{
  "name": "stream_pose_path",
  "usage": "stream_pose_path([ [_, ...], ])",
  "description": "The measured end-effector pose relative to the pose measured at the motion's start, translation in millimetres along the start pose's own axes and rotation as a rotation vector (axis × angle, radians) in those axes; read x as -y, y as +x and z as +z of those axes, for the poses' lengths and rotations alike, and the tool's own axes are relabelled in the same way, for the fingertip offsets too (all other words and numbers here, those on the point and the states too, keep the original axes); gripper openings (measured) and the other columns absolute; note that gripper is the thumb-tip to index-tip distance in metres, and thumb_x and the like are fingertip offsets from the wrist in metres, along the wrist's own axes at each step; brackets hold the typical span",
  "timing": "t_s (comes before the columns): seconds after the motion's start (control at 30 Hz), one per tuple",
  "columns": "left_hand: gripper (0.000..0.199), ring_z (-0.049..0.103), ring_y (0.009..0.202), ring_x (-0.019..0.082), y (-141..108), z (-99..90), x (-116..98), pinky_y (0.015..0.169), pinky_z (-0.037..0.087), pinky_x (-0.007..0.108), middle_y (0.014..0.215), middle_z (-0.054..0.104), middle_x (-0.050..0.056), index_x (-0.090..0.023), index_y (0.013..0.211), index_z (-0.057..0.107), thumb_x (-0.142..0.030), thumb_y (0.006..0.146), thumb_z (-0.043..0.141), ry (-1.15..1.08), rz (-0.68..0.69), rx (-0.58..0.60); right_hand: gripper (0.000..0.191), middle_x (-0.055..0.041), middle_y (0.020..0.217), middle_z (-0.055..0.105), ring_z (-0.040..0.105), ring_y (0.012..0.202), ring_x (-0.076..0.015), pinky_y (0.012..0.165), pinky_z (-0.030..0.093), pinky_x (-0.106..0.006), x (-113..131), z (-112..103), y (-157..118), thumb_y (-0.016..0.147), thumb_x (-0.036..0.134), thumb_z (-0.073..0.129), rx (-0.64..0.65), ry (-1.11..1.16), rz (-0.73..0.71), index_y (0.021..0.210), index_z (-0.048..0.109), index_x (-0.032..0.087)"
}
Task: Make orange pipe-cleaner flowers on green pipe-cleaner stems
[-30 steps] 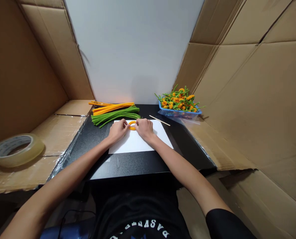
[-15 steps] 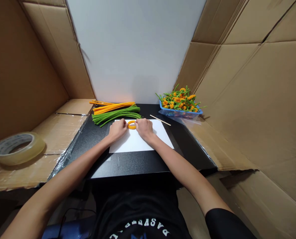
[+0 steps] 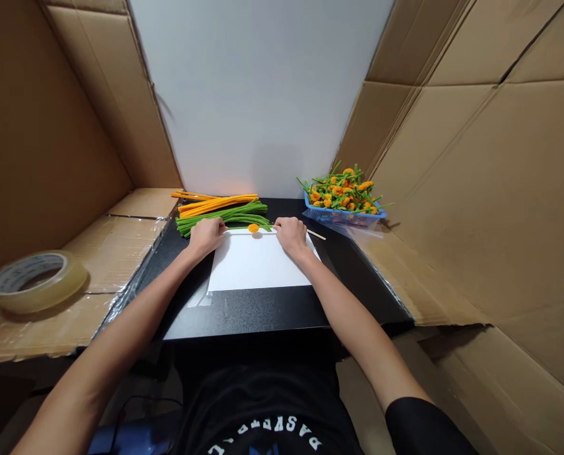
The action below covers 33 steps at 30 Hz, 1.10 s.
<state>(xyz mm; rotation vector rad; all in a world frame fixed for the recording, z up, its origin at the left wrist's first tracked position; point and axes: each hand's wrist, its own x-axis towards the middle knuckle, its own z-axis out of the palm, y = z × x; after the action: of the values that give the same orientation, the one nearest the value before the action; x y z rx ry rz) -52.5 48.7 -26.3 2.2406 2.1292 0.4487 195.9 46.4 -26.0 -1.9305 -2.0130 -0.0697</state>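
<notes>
My left hand [image 3: 207, 235] is closed at the upper left corner of a white sheet [image 3: 260, 265], near the green stems [image 3: 215, 218]. My right hand [image 3: 291, 234] is closed at the sheet's upper right part, beside a thin pale stick [image 3: 316, 235]. Between the two hands, a small orange fuzzy piece [image 3: 254, 228] shows at the sheet's upper edge. A thin line runs from it toward the fingers. What exactly the fingertips pinch is too small to make out.
Orange stems [image 3: 218, 204] lie behind the green ones. A blue basket [image 3: 345, 217] of orange and green flowers stands at the back right. A tape roll [image 3: 34, 281] rests on cardboard at the left.
Both hands have moved apart, the left one leftward and the right one rightward. The open orange ring between them now appears as a small compact orange piece, slightly farther back.
</notes>
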Motion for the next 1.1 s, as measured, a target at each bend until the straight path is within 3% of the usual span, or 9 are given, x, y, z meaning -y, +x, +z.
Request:
stream_pose_path([
  [0.27,0.028,0.067,0.102,0.031,1.6,0.1,10.1,0.077,0.048,0.035,0.104,0.074,0.012,-0.023,0.102,0.073,-0.032,0.093,0.048,0.011,0.079,-0.086,0.025,-0.0107,0.099,0.078,0.071,0.093,-0.0229,0.077,0.044,-0.028,-11.2,-10.8,2.7,0.097,0.033,0.056,0.015,0.008,-0.113,0.104,0.079,0.025],
  [0.4,0.025,0.064,0.103,0.029,3.4,5.3,19.0,0.078,0.047,0.034,0.100,0.071,0.013,-0.022,0.101,0.069,-0.030,0.095,0.046,-0.037,0.195,-0.109,0.021,-0.0057,0.098,0.078,0.069,0.094,-0.0196,0.080,0.042,-0.026,-20.7,-7.5,3.6,0.095,0.030,0.059,0.000,0.126,-0.263,0.100,0.079,0.025],
  [0.53,0.023,0.064,0.097,0.026,4.1,14.4,20.6,0.078,0.046,0.033,0.099,0.070,0.011,-0.021,0.105,0.065,-0.030,0.093,0.047,-0.130,0.213,-0.079,0.020,-0.0040,0.093,0.078,0.068,0.086,-0.0167,0.076,0.041,-0.024,-18.1,0.0,3.1,0.094,0.029,0.061,-0.044,0.286,-0.278,0.097,0.079,0.023],
  [0.73,0.054,0.065,0.093,0.021,-1.3,24.7,1.1,0.079,0.050,0.030,0.107,0.069,0.008,-0.018,0.131,0.056,-0.055,0.093,0.049,-0.660,0.343,-0.007,0.017,-0.0036,0.085,0.077,0.065,0.075,-0.0146,0.073,0.040,-0.023,0.5,7.3,-3.7,0.093,0.026,0.063,-0.072,0.454,-0.331,0.092,0.079,0.019],
  [0.9,0.058,0.066,0.075,0.019,-4.8,25.9,-16.1,0.066,0.053,0.028,0.088,0.070,0.007,-0.014,0.109,0.065,-0.062,0.076,0.072,-1.077,0.282,0.146,0.018,-0.0033,0.089,0.077,0.066,0.079,-0.0150,0.075,0.041,-0.024,9.0,7.0,-8.0,0.095,0.027,0.061,-0.144,0.496,-0.336,0.093,0.077,0.019],
  [1.1,0.056,0.066,0.075,0.017,-6.9,23.3,-22.9,0.067,0.055,0.027,0.086,0.071,0.007,-0.014,0.102,0.070,-0.057,0.069,0.081,-1.336,0.206,0.083,0.018,-0.0039,0.092,0.076,0.066,0.085,-0.0173,0.081,0.042,-0.026,7.4,1.4,-9.0,0.095,0.028,0.060,-0.134,0.408,-0.325,0.101,0.076,0.021],
])
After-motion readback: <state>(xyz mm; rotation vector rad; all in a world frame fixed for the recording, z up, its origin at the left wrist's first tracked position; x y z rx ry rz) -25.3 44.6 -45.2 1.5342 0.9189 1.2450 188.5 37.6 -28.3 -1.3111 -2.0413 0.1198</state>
